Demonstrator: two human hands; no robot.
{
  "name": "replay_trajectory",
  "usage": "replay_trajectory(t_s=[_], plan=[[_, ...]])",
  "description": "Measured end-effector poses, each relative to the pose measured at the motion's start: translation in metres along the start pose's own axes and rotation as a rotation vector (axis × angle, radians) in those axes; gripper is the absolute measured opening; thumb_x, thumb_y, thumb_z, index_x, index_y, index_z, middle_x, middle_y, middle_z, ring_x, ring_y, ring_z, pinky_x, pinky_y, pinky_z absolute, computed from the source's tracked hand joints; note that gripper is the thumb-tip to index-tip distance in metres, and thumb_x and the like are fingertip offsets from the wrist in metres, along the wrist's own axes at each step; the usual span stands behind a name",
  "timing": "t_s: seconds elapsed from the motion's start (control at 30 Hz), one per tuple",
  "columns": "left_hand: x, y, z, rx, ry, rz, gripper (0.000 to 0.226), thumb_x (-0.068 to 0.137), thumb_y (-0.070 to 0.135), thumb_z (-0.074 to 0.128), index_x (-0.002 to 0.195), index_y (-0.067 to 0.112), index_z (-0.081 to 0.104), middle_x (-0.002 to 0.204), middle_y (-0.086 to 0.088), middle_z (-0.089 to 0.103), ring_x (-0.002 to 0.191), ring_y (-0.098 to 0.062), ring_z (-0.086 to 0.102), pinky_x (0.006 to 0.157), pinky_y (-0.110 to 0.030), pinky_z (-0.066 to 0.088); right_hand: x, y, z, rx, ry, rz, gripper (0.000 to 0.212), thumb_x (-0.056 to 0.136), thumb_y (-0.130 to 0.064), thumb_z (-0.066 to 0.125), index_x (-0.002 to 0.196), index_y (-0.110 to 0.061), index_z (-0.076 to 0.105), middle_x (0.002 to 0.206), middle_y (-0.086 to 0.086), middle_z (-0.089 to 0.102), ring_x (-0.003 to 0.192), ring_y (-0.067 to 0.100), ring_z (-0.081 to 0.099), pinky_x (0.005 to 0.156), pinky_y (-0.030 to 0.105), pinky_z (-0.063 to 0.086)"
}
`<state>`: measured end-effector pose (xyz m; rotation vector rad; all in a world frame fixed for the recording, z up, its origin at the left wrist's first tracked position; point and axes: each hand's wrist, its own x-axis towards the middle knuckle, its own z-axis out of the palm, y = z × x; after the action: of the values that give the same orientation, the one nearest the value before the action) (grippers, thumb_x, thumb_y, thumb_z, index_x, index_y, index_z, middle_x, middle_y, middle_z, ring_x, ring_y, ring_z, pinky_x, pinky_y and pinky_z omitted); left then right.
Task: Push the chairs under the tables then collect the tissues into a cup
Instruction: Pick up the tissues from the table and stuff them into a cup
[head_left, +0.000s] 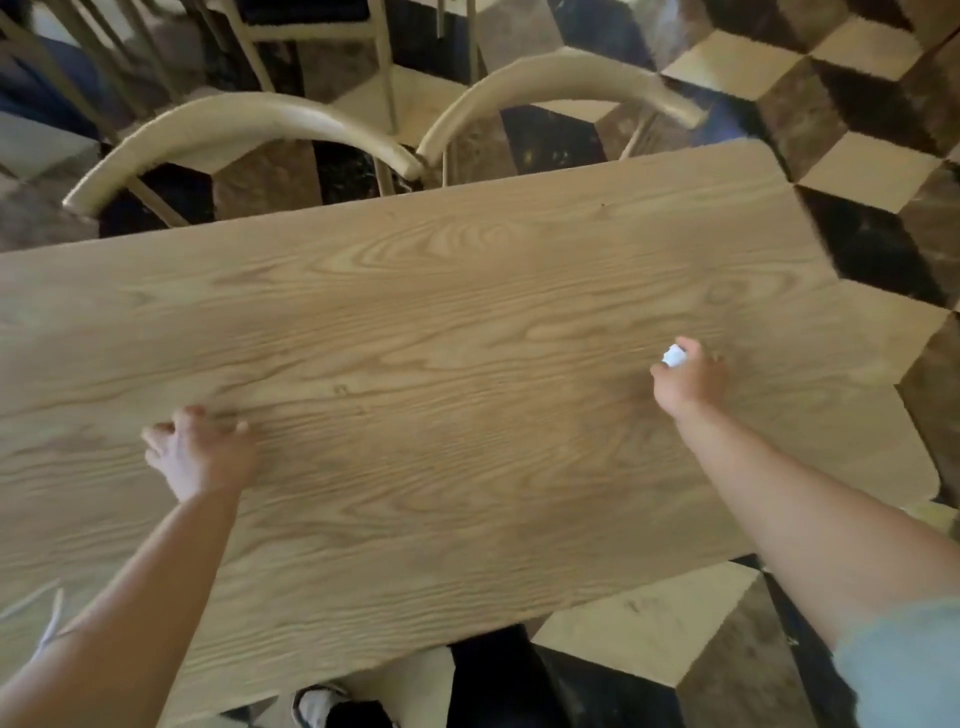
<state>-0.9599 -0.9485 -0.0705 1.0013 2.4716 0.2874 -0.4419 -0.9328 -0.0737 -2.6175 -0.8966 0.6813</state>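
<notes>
Pinching a crumpled white tissue (674, 356) between thumb and fingertips, the right hand (691, 379) hovers low over the wooden table (467, 312) near its right end — a light grip that suits something so soft. The left hand (202, 449) rests on the tabletop with fingers loosely curled, holding nothing, probably bracing the lean forward. Across the table, two curved-back chairs (244, 130) sit tucked against the far edge — so that step looks done here. No cup is in view.
</notes>
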Motion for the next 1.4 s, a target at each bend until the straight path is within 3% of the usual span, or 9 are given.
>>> replay_trajectory(t_s=[0.27, 0.43, 0.6, 0.73, 0.87, 0.97, 1.1, 1.27, 1.4], plan=[[-0.024, -0.042, -0.007, -0.242, 0.096, -0.161, 0.029, 0.083, 0.000, 0.061, 0.106, 0.008, 0.074, 0.106, -0.020, 0.075, 0.110, -0.039, 0.066, 0.099, -0.041, 0.051, -0.068, -0.034, 0.056, 0.117, 0.001, -0.151, 0.020, 0.094, 0.000, 0.056, 0.106, -0.003, 0.072, 0.115, 0.021, 0.071, 0.108, 0.042, 0.064, 0.090, 0.041, 0.046], [-0.043, -0.066, -0.016, -0.755, -0.117, -0.380, 0.025, 0.087, -0.003, 0.061, 0.108, 0.003, 0.075, 0.072, -0.009, 0.064, 0.053, -0.016, 0.060, 0.049, -0.023, 0.049, -0.213, -0.105, 0.118, 0.405, -0.405, -0.310, 0.019, 0.088, 0.004, 0.064, 0.088, -0.015, 0.064, 0.079, 0.015, 0.071, 0.066, 0.034, 0.069, 0.070, 0.048, 0.059], [-0.072, -0.115, -0.064, -1.343, -0.370, -0.687, 0.048, 0.083, -0.015, 0.034, 0.112, 0.003, 0.067, 0.077, -0.017, 0.062, 0.058, -0.024, 0.054, 0.042, -0.023, 0.041, -0.400, -0.150, 0.181, 0.536, -0.931, -0.331, 0.020, 0.081, -0.003, 0.077, 0.082, -0.018, 0.065, 0.063, 0.004, 0.071, 0.044, 0.017, 0.060, 0.043, 0.026, 0.045], [-0.082, -0.203, -0.121, -1.596, -0.346, -0.819, 0.039, 0.094, -0.007, 0.031, 0.110, 0.006, 0.064, 0.076, -0.019, 0.068, 0.054, -0.025, 0.050, 0.038, -0.020, 0.035, -0.527, -0.162, 0.214, 0.296, -1.014, -0.501, 0.028, 0.081, -0.010, 0.084, 0.068, -0.026, 0.065, 0.070, 0.000, 0.072, 0.060, 0.018, 0.064, 0.061, 0.033, 0.051], [-0.075, -0.309, -0.178, -1.801, -0.217, -0.954, 0.037, 0.099, 0.010, 0.031, 0.099, -0.002, 0.066, 0.082, -0.023, 0.070, 0.079, -0.037, 0.064, 0.065, -0.039, 0.049, -0.646, -0.171, 0.249, 0.059, -0.967, -0.792, 0.015, 0.080, -0.030, 0.087, 0.072, -0.028, 0.075, 0.082, -0.003, 0.065, 0.079, 0.017, 0.065, 0.071, 0.028, 0.046], [-0.061, -0.366, -0.211, -1.762, -0.166, -0.965, 0.039, 0.100, 0.029, 0.043, 0.075, 0.005, 0.061, 0.071, -0.018, 0.065, 0.072, -0.033, 0.060, 0.063, -0.035, 0.047, -0.714, -0.181, 0.276, -0.205, -0.975, -0.997, 0.018, 0.091, -0.036, 0.074, 0.090, -0.019, 0.082, 0.098, 0.007, 0.074, 0.091, 0.025, 0.069, 0.069, 0.027, 0.040], [-0.041, -0.436, -0.245, -1.615, -0.051, -0.966, 0.028, 0.099, 0.018, 0.045, 0.073, 0.010, 0.054, 0.072, -0.015, 0.061, 0.069, -0.029, 0.062, 0.058, -0.032, 0.048, -0.789, -0.204, 0.300, -0.387, -1.187, -1.161, 0.024, 0.096, -0.017, 0.056, 0.100, -0.016, 0.080, 0.103, 0.013, 0.079, 0.095, 0.030, 0.071, 0.076, 0.034, 0.052], [-0.005, -0.490, -0.272, -1.667, -0.065, -1.001, 0.032, 0.104, 0.016, 0.050, 0.073, 0.011, 0.056, 0.039, -0.003, 0.043, 0.028, -0.014, 0.034, 0.036, -0.019, 0.037, -0.822, -0.251, 0.346, -0.184, -1.170, -0.969, 0.023, 0.093, -0.013, 0.060, 0.092, -0.020, 0.082, 0.075, -0.001, 0.077, 0.056, 0.004, 0.065, 0.062, 0.024, 0.055], [0.047, -0.526, -0.290, -1.691, -0.094, -0.945, 0.045, 0.111, 0.033, 0.048, 0.070, 0.016, 0.043, 0.047, 0.003, 0.032, 0.033, -0.009, 0.022, 0.033, -0.017, 0.020, -0.818, -0.329, 0.411, -0.086, -0.871, -0.841, 0.014, 0.091, -0.015, 0.062, 0.095, -0.021, 0.073, 0.091, 0.004, 0.078, 0.087, 0.027, 0.074, 0.089, 0.041, 0.058]])
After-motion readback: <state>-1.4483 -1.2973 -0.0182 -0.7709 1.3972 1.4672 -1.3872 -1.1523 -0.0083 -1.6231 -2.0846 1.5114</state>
